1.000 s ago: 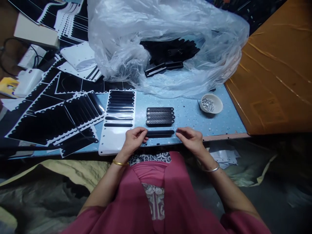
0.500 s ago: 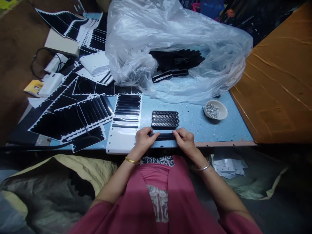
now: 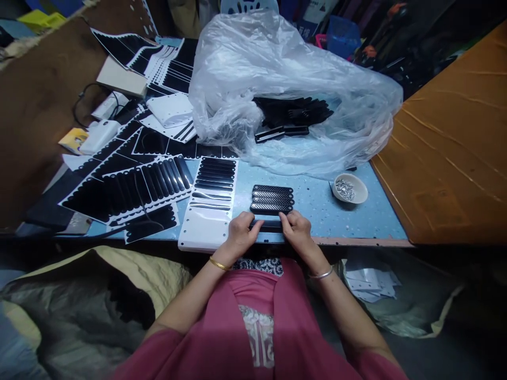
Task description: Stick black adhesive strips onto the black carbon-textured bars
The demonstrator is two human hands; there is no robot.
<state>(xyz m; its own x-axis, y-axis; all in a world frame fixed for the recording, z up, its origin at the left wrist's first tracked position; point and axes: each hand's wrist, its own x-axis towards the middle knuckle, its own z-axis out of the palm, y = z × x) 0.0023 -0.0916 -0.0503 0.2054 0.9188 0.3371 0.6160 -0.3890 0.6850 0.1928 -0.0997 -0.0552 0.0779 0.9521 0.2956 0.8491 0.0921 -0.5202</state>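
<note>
Between my two hands, close to the table's front edge, is a narrow black strip-shaped piece (image 3: 271, 226). My left hand (image 3: 243, 232) pinches its left end, and my right hand (image 3: 296, 230) grips the right end with thumb and fingers. Just beyond my hands lie several black textured bars (image 3: 272, 198), side by side in a compact block. Left of them is a white backing sheet (image 3: 203, 227) with several glossy black stickers (image 3: 216, 174) on its far half. A small white bowl (image 3: 359, 189) of shiny metal bits stands to the right.
A large clear plastic bag (image 3: 297, 58) with black parts (image 3: 297, 111) in its mouth covers the back of the blue table (image 3: 312, 211). Black sticker sheets (image 3: 122, 192) and a cable lie left. A brown-orange panel (image 3: 447, 174) borders the right; an open sack (image 3: 91, 285) sits below left.
The view has shifted, so more of the background shows at the top. Both hands keep hold of the black strip in nearly the same place in front of the bars.
</note>
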